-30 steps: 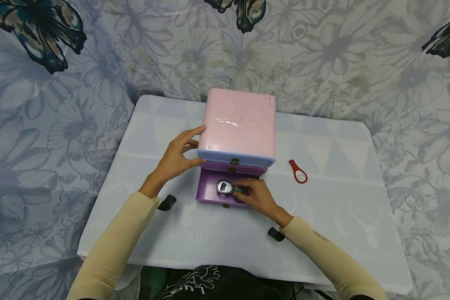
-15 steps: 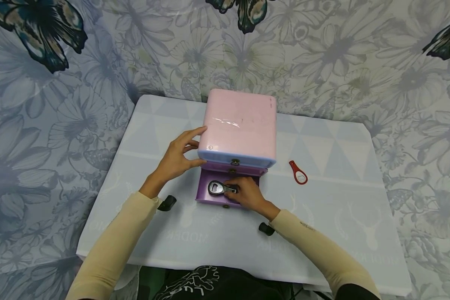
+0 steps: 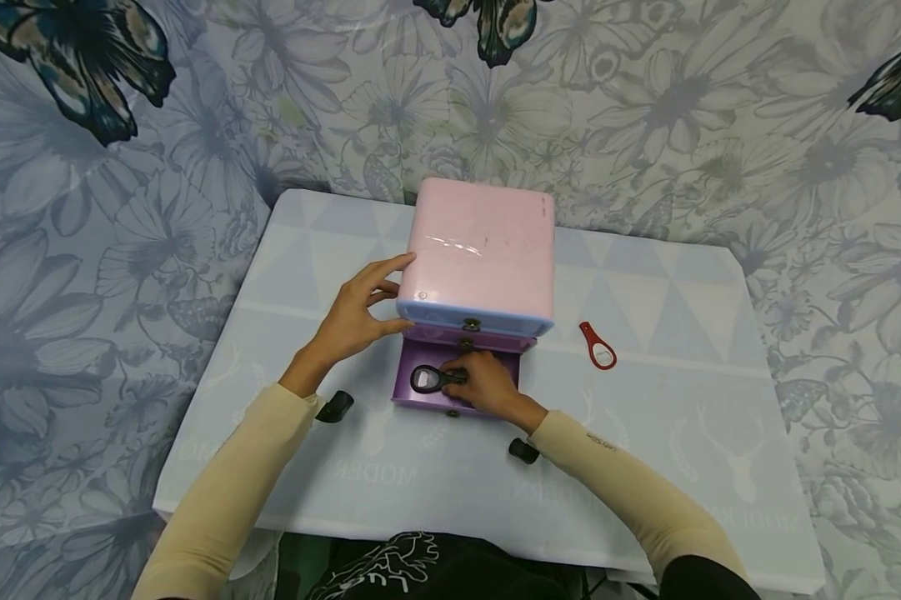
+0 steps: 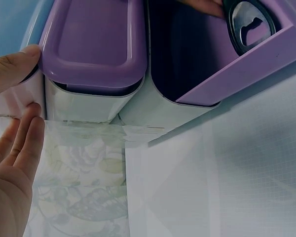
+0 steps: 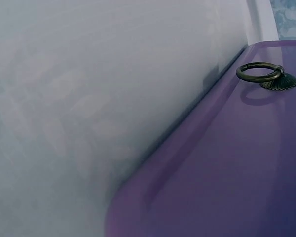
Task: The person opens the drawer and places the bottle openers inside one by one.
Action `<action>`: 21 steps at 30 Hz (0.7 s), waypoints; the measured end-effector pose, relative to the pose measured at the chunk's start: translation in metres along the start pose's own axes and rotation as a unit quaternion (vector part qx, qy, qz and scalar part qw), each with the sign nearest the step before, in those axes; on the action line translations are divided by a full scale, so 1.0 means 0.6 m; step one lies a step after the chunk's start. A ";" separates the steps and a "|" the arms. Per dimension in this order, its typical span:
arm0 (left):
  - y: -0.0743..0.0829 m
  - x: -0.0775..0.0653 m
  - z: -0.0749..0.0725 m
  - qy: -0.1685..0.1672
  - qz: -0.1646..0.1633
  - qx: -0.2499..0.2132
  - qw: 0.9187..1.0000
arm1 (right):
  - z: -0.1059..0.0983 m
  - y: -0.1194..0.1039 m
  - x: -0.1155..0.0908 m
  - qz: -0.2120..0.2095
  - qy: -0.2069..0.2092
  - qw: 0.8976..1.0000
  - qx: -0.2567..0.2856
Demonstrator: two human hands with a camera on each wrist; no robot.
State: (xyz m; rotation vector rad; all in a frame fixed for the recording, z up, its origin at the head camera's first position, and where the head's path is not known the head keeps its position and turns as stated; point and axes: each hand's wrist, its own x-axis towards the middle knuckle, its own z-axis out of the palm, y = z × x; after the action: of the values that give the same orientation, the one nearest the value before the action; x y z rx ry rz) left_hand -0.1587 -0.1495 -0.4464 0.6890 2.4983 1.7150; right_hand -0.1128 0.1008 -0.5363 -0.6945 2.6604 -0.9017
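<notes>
In the head view, a small pink chest of drawers (image 3: 483, 250) stands on the table, its lowest purple drawer (image 3: 407, 387) pulled out. My right hand (image 3: 488, 385) holds the dark handle of a bottle opener (image 3: 425, 379) inside this drawer. The opener's metal head with its cut-out (image 4: 249, 24) also shows in the left wrist view. My left hand (image 3: 352, 318) rests against the chest's left side, fingers fairly straight along the side and thumb at the front edge. The right wrist view shows the drawer's front with a brass ring pull (image 5: 259, 72); no hand is visible there.
A red tool with a loop-shaped head (image 3: 598, 346), looking like another bottle opener, lies on the table to the right of the chest. The blue top drawer (image 3: 450, 315) is closed; the purple middle one (image 3: 495, 336) sticks out slightly. A patterned cloth wall stands behind.
My right hand has moved left and deeper into the lowest drawer, carrying the bottle opener towards the drawer's left side. My left hand has stayed at the chest.
</notes>
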 end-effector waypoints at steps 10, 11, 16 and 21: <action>-0.001 -0.002 0.000 0.002 0.001 0.011 1.000 | 0.006 -0.005 0.006 0.011 -0.005 1.000 -0.011; -0.001 -0.002 0.001 0.002 0.002 0.008 1.000 | 0.007 -0.006 0.006 0.011 -0.005 1.000 -0.012; 0.000 -0.001 0.002 0.002 -0.001 0.006 1.000 | 0.006 -0.010 0.007 0.013 -0.002 1.000 -0.006; 0.018 -0.002 0.000 0.000 -0.006 0.004 1.000 | 0.003 -0.016 0.007 0.017 -0.001 1.000 0.005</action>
State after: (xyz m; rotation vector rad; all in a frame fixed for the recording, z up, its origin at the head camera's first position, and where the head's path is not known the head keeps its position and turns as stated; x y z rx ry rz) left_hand -0.1539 -0.1472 -0.4372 0.6747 2.5060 1.7013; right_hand -0.1123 0.0913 -0.5322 -0.6440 2.6560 -0.9054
